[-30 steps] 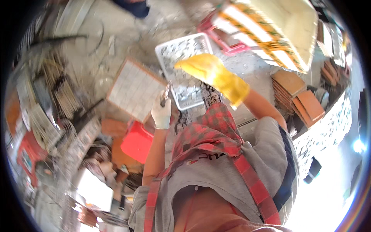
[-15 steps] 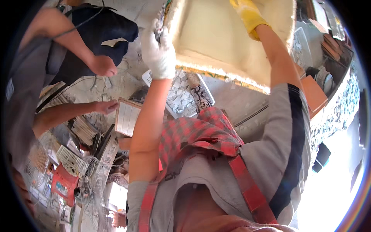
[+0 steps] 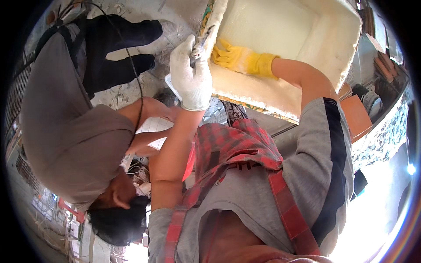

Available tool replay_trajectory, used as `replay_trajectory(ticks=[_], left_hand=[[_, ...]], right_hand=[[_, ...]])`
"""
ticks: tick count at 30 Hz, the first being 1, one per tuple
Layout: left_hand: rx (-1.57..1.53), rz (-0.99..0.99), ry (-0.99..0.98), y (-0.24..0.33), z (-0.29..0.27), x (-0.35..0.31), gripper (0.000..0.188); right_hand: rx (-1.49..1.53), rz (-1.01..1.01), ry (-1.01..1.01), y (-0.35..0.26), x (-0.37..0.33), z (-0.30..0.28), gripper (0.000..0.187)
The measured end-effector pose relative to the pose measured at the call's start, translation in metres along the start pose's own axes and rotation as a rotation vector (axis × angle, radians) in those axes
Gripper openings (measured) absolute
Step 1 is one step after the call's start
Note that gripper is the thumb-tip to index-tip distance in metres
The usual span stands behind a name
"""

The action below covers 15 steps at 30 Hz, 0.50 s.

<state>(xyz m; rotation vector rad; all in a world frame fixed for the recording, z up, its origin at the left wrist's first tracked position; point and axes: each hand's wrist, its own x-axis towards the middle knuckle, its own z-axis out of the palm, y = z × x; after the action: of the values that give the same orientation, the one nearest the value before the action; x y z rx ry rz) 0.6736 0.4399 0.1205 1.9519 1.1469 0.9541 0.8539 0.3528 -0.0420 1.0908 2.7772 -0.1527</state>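
Ahead of the person, the large cream rectangular open box (image 3: pixel 280 26) has its near edge just beyond the red checked cloth apron (image 3: pixel 237 147); its inner bottom leaves room right of the right hand in a yellow glove (image 3: pixel 245 60), whose fingers are loosely spread by the inner left wall. By the left edge, the left hand in a white knitted glove (image 3: pixel 191 74) has its fingers around a small dark metallic tool (image 3: pixel 199 50). Beyond that forearm room is tight, a grey-shirted co-worker (image 3: pixel 74 118) bent close by. The box's rim looks rough, its inside smooth, its outer side patterned yellow and green
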Motion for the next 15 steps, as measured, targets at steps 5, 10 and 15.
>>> replay_trajectory(ticks=[5, 10, 15], left_hand=[[-0.003, -0.034, -0.003, 0.002, -0.002, 0.000, 0.033], [-0.068, -0.068, -0.002, 0.002, -0.006, 0.000, 0.035], [-0.024, -0.059, -0.017, 0.005, -0.003, 0.001, 0.034]], right_hand=[[0.231, -0.407, 0.162, 0.033, -0.036, 0.013, 0.045], [0.332, 0.130, 0.282, 0.098, -0.025, 0.018, 0.037], [0.548, 1.026, 0.391, 0.157, -0.064, -0.006, 0.045]])
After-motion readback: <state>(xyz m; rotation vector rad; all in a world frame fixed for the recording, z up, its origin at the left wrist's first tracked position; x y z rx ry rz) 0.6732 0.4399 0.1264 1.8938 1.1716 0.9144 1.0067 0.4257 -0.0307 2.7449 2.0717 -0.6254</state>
